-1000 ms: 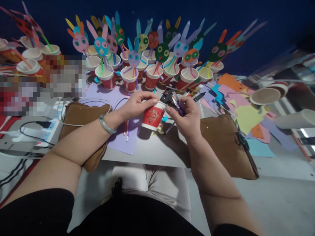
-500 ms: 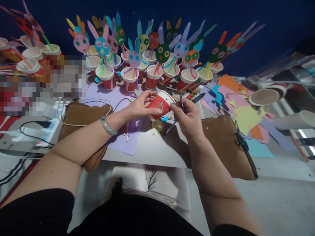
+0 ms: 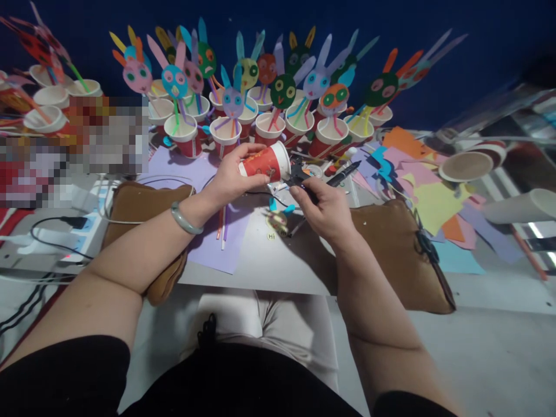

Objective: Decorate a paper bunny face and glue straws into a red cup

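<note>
My left hand [image 3: 237, 174] is wrapped round a red paper cup [image 3: 264, 164] with a white rim. The cup lies tilted on its side in the air, mouth towards the right. Close to that mouth, my right hand [image 3: 324, 205] has its fingers curled round a slim dark tool, mostly hidden, whose kind I cannot make out. A dark object [image 3: 299, 169] shows just beyond these fingers. Below the cup, a small yellow paper face with blue ears [image 3: 278, 219] lies on the white table, beside a round "Hi" tag [image 3: 271, 236].
Several cups with paper rabbit faces on straws [image 3: 269, 128] stand along the back. Coloured paper scraps [image 3: 434, 191] lie at right. Brown cushions [image 3: 391, 255] flank the work spot. Purple paper [image 3: 212, 255], a power strip [image 3: 84, 231] and cables are at left.
The cup has turned in my left hand, from leaning upright to lying sideways with its mouth to the right. My right hand has come off its rim and moved slightly down and left.
</note>
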{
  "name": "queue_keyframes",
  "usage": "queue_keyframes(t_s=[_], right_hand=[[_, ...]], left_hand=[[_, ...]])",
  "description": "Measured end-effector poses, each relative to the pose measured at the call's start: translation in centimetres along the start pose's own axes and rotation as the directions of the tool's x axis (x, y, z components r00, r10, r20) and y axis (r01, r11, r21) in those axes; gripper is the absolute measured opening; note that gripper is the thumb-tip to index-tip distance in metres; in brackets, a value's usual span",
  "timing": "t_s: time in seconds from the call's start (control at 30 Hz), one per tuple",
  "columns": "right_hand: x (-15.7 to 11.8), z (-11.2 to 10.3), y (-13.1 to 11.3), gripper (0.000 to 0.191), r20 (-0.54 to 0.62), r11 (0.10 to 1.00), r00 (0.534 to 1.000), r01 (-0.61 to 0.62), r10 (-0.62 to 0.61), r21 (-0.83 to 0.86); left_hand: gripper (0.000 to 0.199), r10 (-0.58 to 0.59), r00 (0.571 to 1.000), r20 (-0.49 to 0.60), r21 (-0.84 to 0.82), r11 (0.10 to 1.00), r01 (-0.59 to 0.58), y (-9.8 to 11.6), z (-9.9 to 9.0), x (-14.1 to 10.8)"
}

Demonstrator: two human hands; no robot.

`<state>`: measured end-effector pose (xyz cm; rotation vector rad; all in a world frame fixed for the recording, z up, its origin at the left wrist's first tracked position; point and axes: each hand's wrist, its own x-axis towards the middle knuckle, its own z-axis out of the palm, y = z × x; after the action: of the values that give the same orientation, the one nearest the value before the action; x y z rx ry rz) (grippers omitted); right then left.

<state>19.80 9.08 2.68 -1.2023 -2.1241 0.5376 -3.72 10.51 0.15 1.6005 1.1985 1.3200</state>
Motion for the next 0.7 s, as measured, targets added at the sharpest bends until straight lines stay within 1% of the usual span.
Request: queue_keyframes(t_s=[0.17,0.47,0.57,0.7], right_hand=[[-0.1,0.3,0.1,0.050,-0.002,0.993,1.000,-0.011,0.011,-0.121],[-0.2,0.4,0.1,0.052,0.026,0.974,0.999,-0.031,0.038,-0.223],[-0.2,0.4,-0.1,0.052,0.041,0.964,0.998,-0.037,0.050,-0.262],[-0.2,0.4,-0.3,0.052,0.080,0.955,0.995,-0.041,0.067,-0.294]], left_hand=[[0.062,0.055,0.998,-0.040,0.094,0.994,-0.051,-0.3,0.3,-0.1],[0.059,0.109,0.992,-0.063,0.206,0.974,-0.094,0.4,0.4,-0.3],[0.059,0.116,0.992,-0.052,0.231,0.968,-0.101,0.7,0.3,-0.4],[0.057,0.133,0.991,-0.006,0.269,0.955,-0.126,1.0,0.2,-0.4]])
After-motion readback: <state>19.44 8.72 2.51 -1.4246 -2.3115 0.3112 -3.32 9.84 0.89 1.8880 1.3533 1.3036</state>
